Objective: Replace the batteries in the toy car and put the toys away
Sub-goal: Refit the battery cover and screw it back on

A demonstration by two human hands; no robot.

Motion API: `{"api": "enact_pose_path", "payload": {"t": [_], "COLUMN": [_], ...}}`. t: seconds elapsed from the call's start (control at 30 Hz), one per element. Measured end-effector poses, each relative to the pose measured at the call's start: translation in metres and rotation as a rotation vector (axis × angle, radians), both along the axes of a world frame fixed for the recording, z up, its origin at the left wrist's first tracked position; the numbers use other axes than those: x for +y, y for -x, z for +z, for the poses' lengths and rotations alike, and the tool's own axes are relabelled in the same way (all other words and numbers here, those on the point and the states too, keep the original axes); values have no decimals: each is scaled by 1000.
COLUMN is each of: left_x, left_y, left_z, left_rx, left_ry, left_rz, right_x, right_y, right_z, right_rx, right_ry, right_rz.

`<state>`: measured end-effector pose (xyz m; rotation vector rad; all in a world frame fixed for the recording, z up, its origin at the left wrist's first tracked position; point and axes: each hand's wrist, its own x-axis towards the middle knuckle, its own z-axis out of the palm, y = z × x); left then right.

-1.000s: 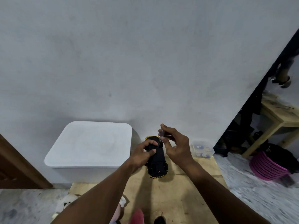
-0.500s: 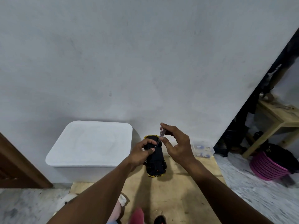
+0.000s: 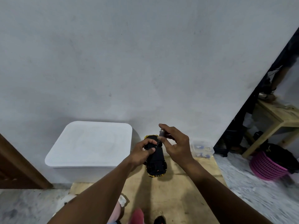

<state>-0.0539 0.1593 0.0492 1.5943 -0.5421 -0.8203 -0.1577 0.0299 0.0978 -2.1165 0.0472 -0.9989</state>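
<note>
Left hand (image 3: 142, 152) grips the upturned toy car (image 3: 155, 159) to steady it; right hand (image 3: 176, 143) pinches a small screwdriver (image 3: 160, 137), tip on the underside, likely at the battery-cover screw.

The screwdriver (image 3: 161, 133) tip too small to place on the toy car (image 3: 156, 160); toys (image 3: 137, 216) at the bottom edge cut off

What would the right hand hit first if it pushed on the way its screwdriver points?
The toy car, gripped by the left hand; the screwdriver in the right hand seems almost touching it.
</note>
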Motion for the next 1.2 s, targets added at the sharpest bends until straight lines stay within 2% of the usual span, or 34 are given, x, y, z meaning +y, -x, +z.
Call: {"api": "enact_pose_path", "payload": {"t": [0.17,0.47,0.67,0.73,0.9,0.97,1.07,1.2], "left_x": [0,-1,-3,-1,1,-1,-8,-10], "left_y": [-1,2,-5,-8,-11,-12,-10,-8], "left_z": [1,0,11,15,16,16,15,14], "left_rx": [3,13,66,71,69,70,57,49], "left_ry": [-8,-31,-96,-88,-34,-42,-65,-77], "left_rz": [2,-22,-20,-15,27,39,38,41], "right_x": [1,5,-5,-11,-19,-13,2,9], "right_y": [2,-4,-1,2,16,19,19,13], "right_z": [0,1,8,2,-25,-34,-41,-37], "right_rx": [4,74,35,142,591,701,713,700], "right_ry": [52,-141,-416,-400,-313,-314,-335,-359], "right_rz": [14,-13,-125,-142,-171,-143,-126,-216]}}
